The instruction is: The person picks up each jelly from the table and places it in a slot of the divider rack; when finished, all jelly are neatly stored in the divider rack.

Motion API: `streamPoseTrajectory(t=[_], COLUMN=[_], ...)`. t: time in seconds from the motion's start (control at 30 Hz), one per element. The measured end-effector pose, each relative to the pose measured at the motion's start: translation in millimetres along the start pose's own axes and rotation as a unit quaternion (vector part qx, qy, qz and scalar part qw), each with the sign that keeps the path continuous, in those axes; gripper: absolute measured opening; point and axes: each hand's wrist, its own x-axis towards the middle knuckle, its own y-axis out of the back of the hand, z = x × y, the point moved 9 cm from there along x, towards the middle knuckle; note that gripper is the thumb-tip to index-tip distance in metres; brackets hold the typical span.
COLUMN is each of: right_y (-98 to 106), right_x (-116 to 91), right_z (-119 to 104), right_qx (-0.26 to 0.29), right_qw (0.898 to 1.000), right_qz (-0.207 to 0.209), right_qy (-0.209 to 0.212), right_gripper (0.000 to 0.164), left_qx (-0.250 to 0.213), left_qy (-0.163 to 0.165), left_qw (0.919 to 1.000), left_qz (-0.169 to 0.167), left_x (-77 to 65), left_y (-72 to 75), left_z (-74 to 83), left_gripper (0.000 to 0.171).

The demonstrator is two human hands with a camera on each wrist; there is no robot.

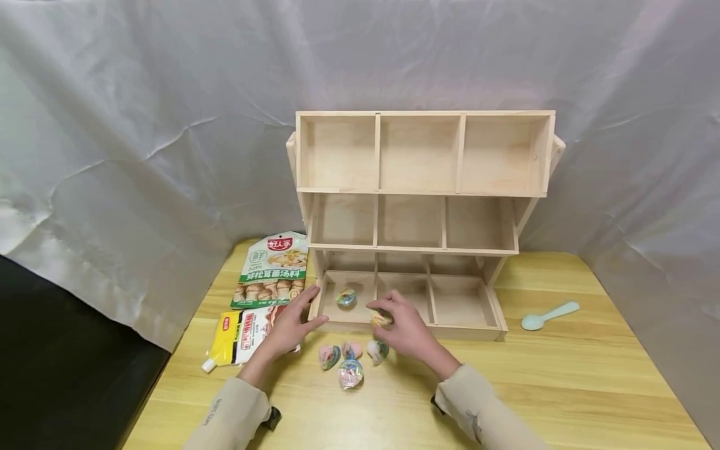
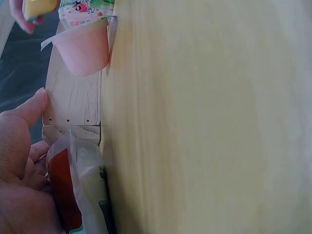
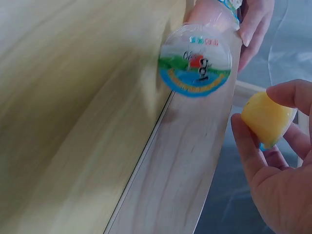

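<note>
Yellow jelly cup (image 3: 267, 119): was held off the bench (image 1: 585, 375), at the front board of the wooden rack (image 1: 413, 250), near the divider between the rack's bottom-left and bottom-middle compartments.
Right hand (image 1: 407, 328): its grip pinched the yellow jelly cup between thumb and fingertips.
Cup's lie: tilted, rounded base showing; too squat for a clear long axis.
Key relation: the rack's bottom-left compartment lay just left of the right hand's grip and slightly beyond it; inside sat another cup (image 1: 345, 298).
Left hand (image 1: 289, 328): its grip held nothing, fingers extended, touching the rack's front left corner.
Loose cups (image 1: 350, 374): four clustered before the rack, the rightmost nearer the right hand.
Pouches (image 1: 272, 269): two, left of the rack.
Spoon (image 1: 532, 322): right of the rack.
</note>
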Motion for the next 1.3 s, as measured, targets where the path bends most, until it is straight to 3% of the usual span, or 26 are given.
streamPoseTrajectory(t=[0.3, 0.8, 1.3], right_y=[-10.5, -22.8, -34.4], right_x=[23.3, 40.8, 55.5], right_z=[-0.3, -1.8, 1.4], right_qx=[-0.025, -0.039, -0.09], right_qw=[1.0, 0.999, 0.995], right_qz=[0.01, 0.015, 0.014], right_qy=[-0.009, 0.009, 0.032], right_gripper=[0.042, 0.041, 0.041], left_qx=[0.005, 0.006, 0.002], left_qy=[0.0, -0.003, 0.0], left_qw=[1.0, 1.0, 1.0], left_qz=[-0.001, 0.0, 0.002], left_x=[1.0, 1.0, 1.1], left_y=[-0.4, 0.3, 0.1], left_z=[0.1, 2.0, 2.3], left_gripper=[0.079, 0.079, 0.077])
